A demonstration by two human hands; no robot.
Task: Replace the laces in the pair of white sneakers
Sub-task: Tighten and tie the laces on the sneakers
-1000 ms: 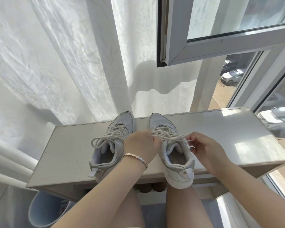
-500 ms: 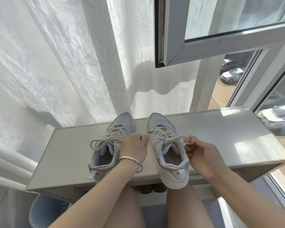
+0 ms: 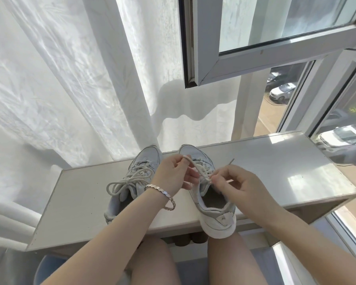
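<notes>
1. The left sneaker [image 3: 135, 191], pale grey-white, stood on the shelf [image 3: 275, 173] with its toe toward 12 o'clock and its heel at the near edge. Its cream lace was tied in a bow [image 3: 121, 183], the loops spilling toward 9 o'clock.
2. The left hand [image 3: 173, 175], a scaled bracelet [image 3: 162, 192] at its wrist, was raised between the two shoes. Thumb and forefinger pinched a loop of the right shoe's lace [image 3: 200, 171] at the hand's 1 o'clock. The remaining fingers were loosely curled beneath.
3. The right sneaker [image 3: 218, 214] lay at 3 o'clock of the left one, toe toward 11 o'clock. Its white heel overhung the shelf's near edge, above the person's knee. Its lace was untied and ran from the eyelets up to both hands.
4. The right hand [image 3: 234, 186] hovered at 3 o'clock of the tongue. Thumb and forefinger were closed narrowly on the lace, and a free tipped end stuck out toward 1 o'clock.
5. Behind the shelf, a white curtain [image 3: 70, 79] hung from 9 to 12 o'clock. An open window sash [image 3: 275, 54] stood at 1 o'clock, with parked cars [image 3: 281, 93] visible outside at 2 o'clock.
</notes>
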